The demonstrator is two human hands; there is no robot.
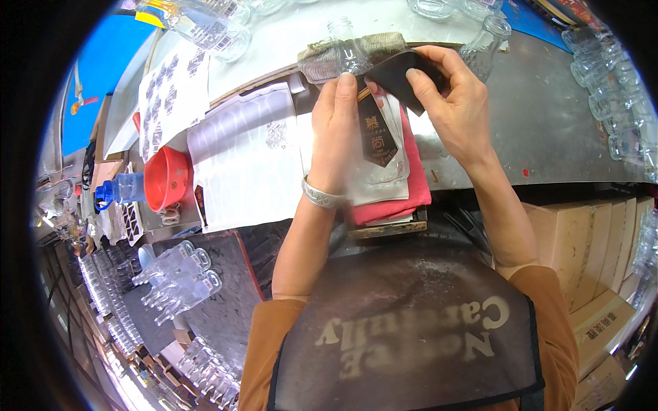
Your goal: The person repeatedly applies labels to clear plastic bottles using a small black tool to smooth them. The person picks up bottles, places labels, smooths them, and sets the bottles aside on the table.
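As the right hand (456, 103) pinches a black piece (404, 79) in the upper centre, the left hand (332, 130): just left of it, fingers pointing up the frame, tips at the lower end of a clear bottle (348, 55); partly blurred, so I cannot tell whether it grips anything.
Right hand's hold: thumb pressed on the piece's face, fingers around its upper right edge.
Black piece: flat and slanted, right of the bottle's lower end; I cannot tell whether the two touch.
Bottle: upper centre of the frame, on a grey cloth (384, 44), neck toward the top edge.
Black label: pointed, with gold marks (377, 130), on white paper at the centre; a pink cloth (416, 168) shows beneath the stack.
Sheets: a large white sheet (240, 157) left of the left hand, and a dark-patterned sheet (175, 96) farther to the upper left.
Red bowl: left of the large sheet (166, 179), beside a blue-capped jug (129, 188).
More glass: bottles (181, 281) at the lower left; another bottle (488, 44) on the metal table (507, 137), behind the right hand; a row of jars (603, 92) at the right edge.
Boxes: brown cartons (576, 240), lower right.
Person: brown apron (418, 294), lower centre; pale bracelet (322, 196) on the left wrist.
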